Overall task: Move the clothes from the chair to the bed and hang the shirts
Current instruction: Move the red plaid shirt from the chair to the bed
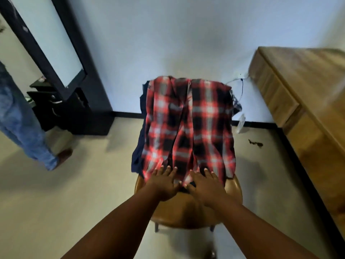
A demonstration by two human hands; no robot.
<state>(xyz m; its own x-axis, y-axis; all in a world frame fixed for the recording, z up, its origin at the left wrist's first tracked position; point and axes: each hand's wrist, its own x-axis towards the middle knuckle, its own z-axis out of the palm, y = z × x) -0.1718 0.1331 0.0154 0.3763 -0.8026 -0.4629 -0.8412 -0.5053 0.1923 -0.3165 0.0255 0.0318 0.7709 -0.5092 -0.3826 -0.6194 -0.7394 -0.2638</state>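
Plaid shirt [188,126] over chair [233,187], perhaps navy garment [138,156] beneath, dresser [306,101] rightward.

We face a pale bluish wall [168,34] meeting a cream floor [56,202] along a dark baseboard [127,114]. At left stands a tall black-framed mirror [56,43]; at right, a wooden cabinet [308,109]. A dark smudge [255,143] marks the floor near a thin cable [240,85].
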